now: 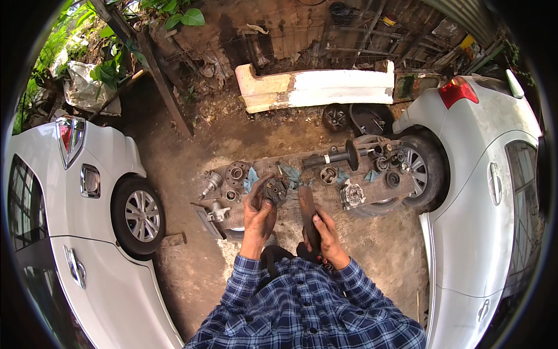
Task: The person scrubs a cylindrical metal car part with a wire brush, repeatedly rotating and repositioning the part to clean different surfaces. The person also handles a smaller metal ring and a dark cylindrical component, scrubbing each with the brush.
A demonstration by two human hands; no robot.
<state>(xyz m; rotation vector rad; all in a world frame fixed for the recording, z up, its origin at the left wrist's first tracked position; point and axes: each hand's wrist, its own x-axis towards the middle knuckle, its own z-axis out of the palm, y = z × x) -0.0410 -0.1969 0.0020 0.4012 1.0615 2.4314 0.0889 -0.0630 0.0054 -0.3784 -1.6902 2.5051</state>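
Nearest, before the plaid shirt (296, 308), the left hand (258, 221) holds a dark round metal part (275, 189), with fingers curled around its side. The right hand (328, 237) grips a flat brown bar (308, 214), which stands just beside this part. Beyond the hands, the worn wooden tabletop (378, 193) carries a black shock absorber (334, 157), a silver housing (352, 195) and blue rags (251, 181). Farther away, a patchy white bumper (343, 89) lies near the wall (290, 35).

head view | left fisheye, head-worn | looks down and ahead over shirt (302, 308) | hands (258, 221) near
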